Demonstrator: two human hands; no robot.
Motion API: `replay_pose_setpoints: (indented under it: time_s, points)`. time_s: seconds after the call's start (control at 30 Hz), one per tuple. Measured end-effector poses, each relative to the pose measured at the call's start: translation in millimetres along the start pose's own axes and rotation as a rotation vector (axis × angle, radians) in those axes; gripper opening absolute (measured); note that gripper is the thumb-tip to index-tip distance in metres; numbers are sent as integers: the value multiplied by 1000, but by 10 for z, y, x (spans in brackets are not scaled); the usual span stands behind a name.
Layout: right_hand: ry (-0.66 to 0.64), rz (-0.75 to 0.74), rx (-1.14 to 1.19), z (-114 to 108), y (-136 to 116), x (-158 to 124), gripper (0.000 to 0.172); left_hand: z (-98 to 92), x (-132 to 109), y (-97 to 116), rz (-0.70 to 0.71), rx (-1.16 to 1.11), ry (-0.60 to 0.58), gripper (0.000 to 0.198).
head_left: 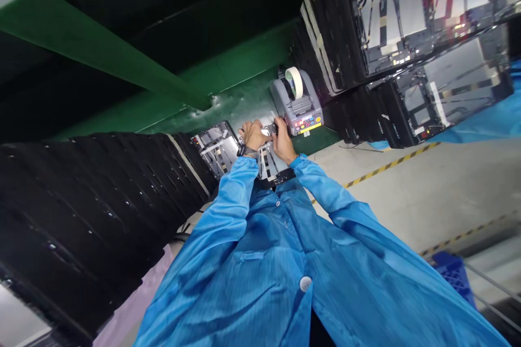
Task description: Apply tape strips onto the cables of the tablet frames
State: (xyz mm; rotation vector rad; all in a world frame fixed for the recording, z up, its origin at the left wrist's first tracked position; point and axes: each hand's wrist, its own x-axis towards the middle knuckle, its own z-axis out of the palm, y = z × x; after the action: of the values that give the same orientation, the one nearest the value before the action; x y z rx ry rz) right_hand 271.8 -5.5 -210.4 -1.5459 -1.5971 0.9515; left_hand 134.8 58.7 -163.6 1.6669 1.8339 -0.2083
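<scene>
We find ourselves in an electronics workshop, most likely a factory assembly floor. We see tall rows of black-cased units point(106, 211) to one side and more stacked panels point(393, 5) to the other, their metal backs and flat cables exposed. A desktop tape dispenser point(303, 107) stands on the green bench point(242, 95); beyond, we notice yellow-and-black striped tape point(391, 164) marking the pale floor point(378, 178), and a blue work smock point(260, 287).
</scene>
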Motion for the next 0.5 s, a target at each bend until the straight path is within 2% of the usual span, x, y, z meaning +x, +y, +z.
replay_pose_setpoints:
  time_s: [0.1,0.23,0.5]
  points:
    - [-55,-1,4,-35,-27,124,74,-29,2,10,-1,-6,-14,53]
    - [-113,-10,-57,-117,-47,111,81,-32,15,-2,-1,-15,-22,54]
    - [-80,-35,-128,-117,-118,82,83,-1,111,-13,-35,-30,-47,52]
